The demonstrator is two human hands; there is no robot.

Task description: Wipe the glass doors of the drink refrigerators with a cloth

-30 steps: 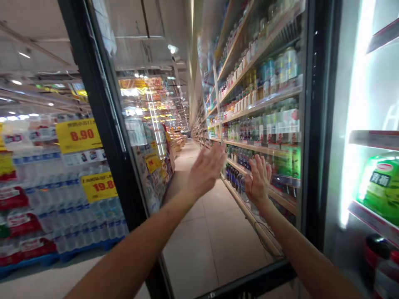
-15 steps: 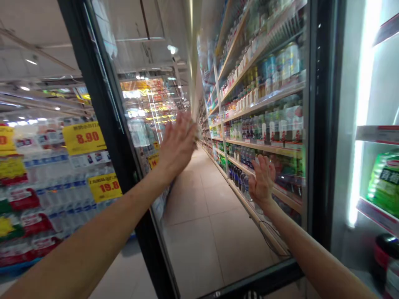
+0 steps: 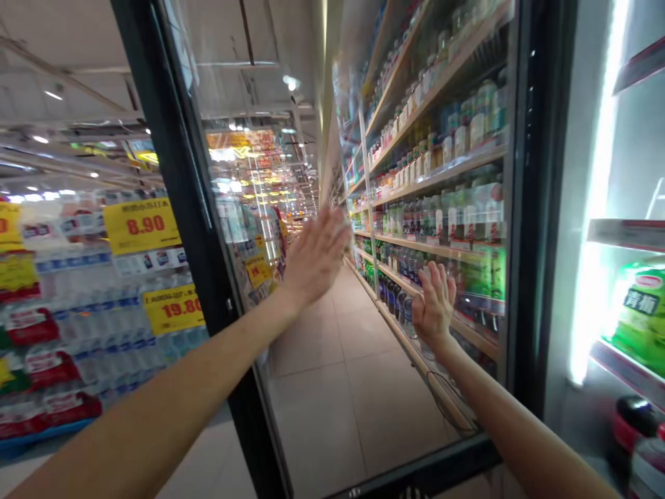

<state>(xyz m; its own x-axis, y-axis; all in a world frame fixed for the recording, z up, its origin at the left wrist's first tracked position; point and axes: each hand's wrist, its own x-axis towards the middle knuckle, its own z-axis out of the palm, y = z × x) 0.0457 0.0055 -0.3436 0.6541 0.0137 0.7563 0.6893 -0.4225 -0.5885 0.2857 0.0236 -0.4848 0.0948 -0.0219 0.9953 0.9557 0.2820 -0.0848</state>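
Observation:
My left hand (image 3: 318, 255) lies flat against the glass pane (image 3: 316, 409) of a black-framed cooler door (image 3: 181, 152), fingers stretched out and slightly blurred. A pale patch shows at its fingertips; whether it is a reflection or something thin under the hand I cannot tell. Lower and to the right, my right hand (image 3: 435, 301) rests on the same pane, palm toward the glass and fingers raised and apart. The door stands swung out from the lit cooler. Bottled drinks (image 3: 420, 163) on shelves show in the glass.
At right, the lit cooler holds a green package (image 3: 641, 312) on a shelf (image 3: 628, 364) and dark-lidded jars (image 3: 636, 416) below. Left of the door are stacked water bottles (image 3: 119, 312) with yellow price signs (image 3: 141, 225). A cable (image 3: 441, 398) shows low near the shelving.
My left hand has shifted right and slightly down across the glass. My right hand stays in about the same place. The view has moved slightly.

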